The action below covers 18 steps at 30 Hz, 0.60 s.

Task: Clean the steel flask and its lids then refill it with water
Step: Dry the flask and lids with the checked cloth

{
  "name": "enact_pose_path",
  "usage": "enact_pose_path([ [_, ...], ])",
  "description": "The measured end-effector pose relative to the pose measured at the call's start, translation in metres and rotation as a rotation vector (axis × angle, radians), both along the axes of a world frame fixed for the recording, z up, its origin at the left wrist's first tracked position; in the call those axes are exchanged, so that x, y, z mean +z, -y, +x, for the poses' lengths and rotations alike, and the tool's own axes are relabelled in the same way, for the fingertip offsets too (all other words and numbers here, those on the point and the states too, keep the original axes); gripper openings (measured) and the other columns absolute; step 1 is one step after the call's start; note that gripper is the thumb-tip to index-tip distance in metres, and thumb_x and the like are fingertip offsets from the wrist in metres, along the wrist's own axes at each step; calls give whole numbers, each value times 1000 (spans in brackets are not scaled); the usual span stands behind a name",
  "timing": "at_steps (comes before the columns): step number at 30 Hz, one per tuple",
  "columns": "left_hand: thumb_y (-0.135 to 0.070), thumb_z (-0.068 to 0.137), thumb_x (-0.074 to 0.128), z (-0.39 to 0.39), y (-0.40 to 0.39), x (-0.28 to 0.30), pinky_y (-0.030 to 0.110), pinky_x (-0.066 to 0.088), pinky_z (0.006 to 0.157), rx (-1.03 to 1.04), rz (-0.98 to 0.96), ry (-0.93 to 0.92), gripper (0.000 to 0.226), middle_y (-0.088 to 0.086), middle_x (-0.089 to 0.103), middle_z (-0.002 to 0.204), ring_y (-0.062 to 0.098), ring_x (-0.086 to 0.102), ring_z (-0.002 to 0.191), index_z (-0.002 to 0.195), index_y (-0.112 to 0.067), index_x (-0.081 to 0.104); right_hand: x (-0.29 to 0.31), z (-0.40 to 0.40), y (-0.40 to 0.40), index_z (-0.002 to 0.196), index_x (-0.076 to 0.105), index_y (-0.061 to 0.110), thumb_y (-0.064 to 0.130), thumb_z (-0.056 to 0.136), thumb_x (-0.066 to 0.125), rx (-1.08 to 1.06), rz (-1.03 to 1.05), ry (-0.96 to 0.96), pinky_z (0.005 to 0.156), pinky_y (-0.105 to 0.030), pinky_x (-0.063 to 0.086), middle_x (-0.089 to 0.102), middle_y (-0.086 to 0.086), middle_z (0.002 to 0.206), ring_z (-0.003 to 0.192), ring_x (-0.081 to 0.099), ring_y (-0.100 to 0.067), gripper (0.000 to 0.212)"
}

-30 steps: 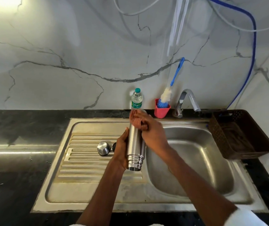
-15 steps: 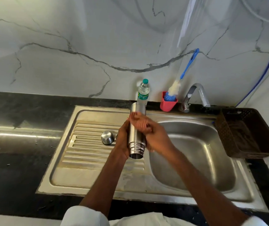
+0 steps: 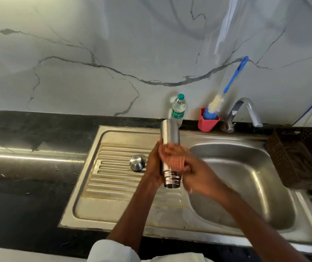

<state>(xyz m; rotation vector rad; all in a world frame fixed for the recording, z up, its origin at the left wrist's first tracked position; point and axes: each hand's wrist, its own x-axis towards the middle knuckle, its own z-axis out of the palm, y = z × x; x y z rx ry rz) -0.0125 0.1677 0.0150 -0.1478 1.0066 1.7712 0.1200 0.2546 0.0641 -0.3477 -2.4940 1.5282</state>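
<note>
Holding the steel flask (image 3: 170, 150) over the ribbed drainboard of the sink (image 3: 125, 201), the person has it upside down, its threaded open mouth pointing down toward the camera and its closed base up near the back rim. The left hand (image 3: 154, 167) grasps the flask from its left side, fingers hidden behind the body. The right hand (image 3: 191, 173) is wrapped across the front of the flask, its fingers (image 3: 172, 157) curled round the lower body just above the threads; they look blurred.

A red holder (image 3: 207, 120) on the dark desk (image 3: 28, 167) beyond the fingers contains a blue scrubber and a bottle brush (image 3: 227, 89), whose blue handle leans up against the marble wall. A brown basket (image 3: 298, 159) stands well to the right of the fingers, beside the basin; what lies in it cannot be made out. The basin itself, just right of the right hand, shows no standing water that can be told. The plastic water bottle (image 3: 178, 108) with the green cap stands just behind the flask's base, with water in it.

A steel lid (image 3: 137, 163) rests on the drainboard just left of the left hand, close to it but apart. The tap (image 3: 245, 112) stands beyond and to the right of the fingers, its spout over the basin.
</note>
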Motion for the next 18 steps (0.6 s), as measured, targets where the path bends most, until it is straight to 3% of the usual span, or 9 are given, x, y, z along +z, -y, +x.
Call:
enact_pose_path([
  [2,-46,107,46,6,-1,5,37,63,73,-25,7,-31,49,17,75,103,28,75,86,118,-6,71,6,-32,-22,152,44,37,4,98,60,-181,13,-3,103,-25,50,41,14,157,127,50,2,65],
  [3,-42,107,48,7,-2,8,38,63,77,-38,-1,-53,44,16,76,103,28,75,87,117,-7,72,12,-48,-34,153,43,37,9,100,59,-257,51,1,106,-20,46,43,11,157,129,49,0,62],
  [6,-35,100,56,6,-5,15,47,53,102,-30,13,-65,36,16,76,104,29,74,92,111,-6,75,14,-77,-55,154,40,35,16,98,59,-302,131,25,115,-33,39,50,3,153,137,50,-17,62],
  [9,-50,104,49,3,-8,23,47,53,102,-28,58,-15,55,20,73,119,33,73,103,126,-5,71,15,-59,-33,151,41,45,9,95,60,-196,151,26,110,-37,45,41,3,159,138,49,-19,69],
  [11,-68,103,37,-4,-5,20,44,61,89,-20,58,23,76,23,73,117,35,74,101,134,-3,63,13,-24,-3,144,47,51,-6,90,60,-101,92,14,102,-22,48,34,12,162,140,43,-7,80],
  [12,-74,100,35,-8,-4,16,44,62,84,-12,43,27,85,25,72,112,37,74,98,136,-1,59,8,-5,11,141,50,52,-11,88,61,-51,55,3,103,-16,42,31,21,162,143,33,4,83],
  [14,-81,94,38,-16,-3,4,47,59,88,6,16,2,97,27,68,110,39,69,99,145,0,51,-6,24,28,141,51,51,-11,88,64,19,29,-17,116,-19,26,28,32,159,148,14,12,82],
  [16,-77,94,47,-12,-4,0,47,55,95,-7,20,-15,94,25,66,111,37,66,102,148,-1,49,-10,27,28,144,51,45,-12,88,62,20,-5,-45,120,-28,27,30,28,160,152,14,3,81],
  [18,-67,100,49,0,-6,5,45,55,95,-22,13,25,77,21,70,113,34,69,101,142,-3,57,2,6,17,144,50,44,-11,91,59,-91,-55,-54,114,-24,39,35,16,161,147,29,3,77],
])
